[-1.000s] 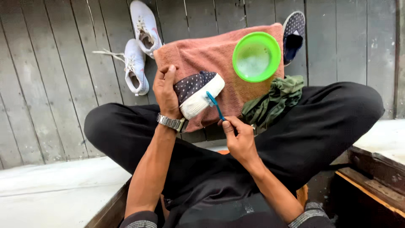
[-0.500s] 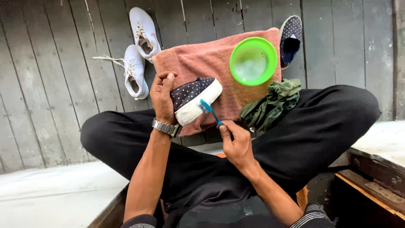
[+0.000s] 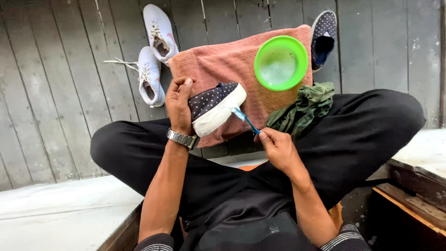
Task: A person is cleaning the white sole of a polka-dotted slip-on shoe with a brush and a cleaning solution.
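A: Head view. Background is grey weathered planks; the person sits cross-legged, and a pink towel (image 3: 232,65) lies spread ahead of the knees. I'll use it as the landmark.

B: Hands?

A: Left hand (image 3: 179,104), at the towel's near-left edge, has its fingers clamped round a dark dotted shoe (image 3: 214,106), white sole turned toward the right. Right hand (image 3: 275,148), just off the towel's near edge, pinches a blue toothbrush (image 3: 242,116) — bristles touching the sole rim.

B: Surroundings?

A: Green bowl (image 3: 281,62) on the towel's far-right corner, foamy inside. The matching dotted shoe (image 3: 324,37) lies past that corner; a green cloth (image 3: 304,109) sits at the right edge; two white sneakers (image 3: 153,56) lie off the left.

B: Technique note?

A: My judgement — short strokes along the rim, with the shoe held steady over the towel to catch drips.
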